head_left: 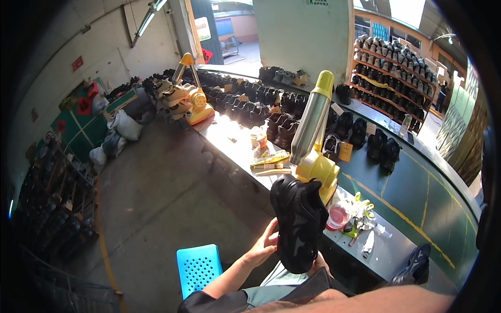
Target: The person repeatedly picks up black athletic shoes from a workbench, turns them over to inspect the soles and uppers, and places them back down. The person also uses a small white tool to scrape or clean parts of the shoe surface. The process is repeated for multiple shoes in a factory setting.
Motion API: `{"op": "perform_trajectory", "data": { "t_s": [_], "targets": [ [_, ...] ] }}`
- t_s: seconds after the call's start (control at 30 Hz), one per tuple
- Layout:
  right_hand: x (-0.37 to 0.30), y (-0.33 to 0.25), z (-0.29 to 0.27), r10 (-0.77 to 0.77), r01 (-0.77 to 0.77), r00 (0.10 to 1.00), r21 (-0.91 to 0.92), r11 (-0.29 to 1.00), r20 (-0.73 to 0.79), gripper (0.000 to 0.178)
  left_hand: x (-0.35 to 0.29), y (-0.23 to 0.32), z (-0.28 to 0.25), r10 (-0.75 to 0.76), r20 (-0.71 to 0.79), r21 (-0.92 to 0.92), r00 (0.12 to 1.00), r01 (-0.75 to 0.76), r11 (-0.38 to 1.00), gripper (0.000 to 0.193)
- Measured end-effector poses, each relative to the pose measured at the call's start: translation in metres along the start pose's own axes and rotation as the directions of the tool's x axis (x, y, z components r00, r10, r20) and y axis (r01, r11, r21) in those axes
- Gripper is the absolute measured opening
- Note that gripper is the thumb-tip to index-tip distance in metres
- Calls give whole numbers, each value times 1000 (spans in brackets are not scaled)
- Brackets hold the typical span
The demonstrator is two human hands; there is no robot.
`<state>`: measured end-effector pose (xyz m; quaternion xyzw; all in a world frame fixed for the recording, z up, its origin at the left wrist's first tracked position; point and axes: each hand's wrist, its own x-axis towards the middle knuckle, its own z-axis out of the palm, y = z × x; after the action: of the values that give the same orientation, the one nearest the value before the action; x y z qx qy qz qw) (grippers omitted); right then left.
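Note:
In front of me I hold up a black sports shoe (297,224), with its long side upright. My left hand (262,248) is at its left side, fingers bent against the edge and the tips partly hidden behind it. At the shoe's lower right is my right hand (319,262), closed on it; most of its fingers are out of sight behind the shoe and sleeve. Just beyond the shoe stands a yellow machine (319,169) with a slanted metal tube. A pink-filled tub (338,216) sits on the metal bench (383,255) to the right.
A blue perforated stool (199,268) stands at lower left. Rows of black shoes (250,109) line the green conveyor (412,203). Another yellow machine (198,107) stands farther along the bench. A loaded shoe rack (394,78) is at the far right, and white sacks (125,125) are at left.

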<state>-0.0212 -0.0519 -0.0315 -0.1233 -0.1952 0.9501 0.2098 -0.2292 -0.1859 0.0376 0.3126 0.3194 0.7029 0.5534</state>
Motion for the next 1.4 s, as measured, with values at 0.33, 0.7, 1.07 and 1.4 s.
{"op": "perform_trajectory", "data": {
  "t_s": [0.33,0.7,1.07,1.4],
  "targets": [
    [-1,9,30,198,-187,980,-216,958,27,59,-12,-31,-10,-143,-85,-198,986,124,972,72],
    [-52,-16,-12,-296,338,900,-941,5,321,42,-12,-50,-34,-460,192,-176,867,492,853,94],
    [-73,-207,-149,-820,-659,549,-688,-305,-163,85,54,-78,-58,-877,236,425,420,767,481,55],
    [-116,-173,-121,-720,-218,568,-917,335,-398,18,49,-64,-27,-853,155,625,499,619,476,62]
  ]
}}
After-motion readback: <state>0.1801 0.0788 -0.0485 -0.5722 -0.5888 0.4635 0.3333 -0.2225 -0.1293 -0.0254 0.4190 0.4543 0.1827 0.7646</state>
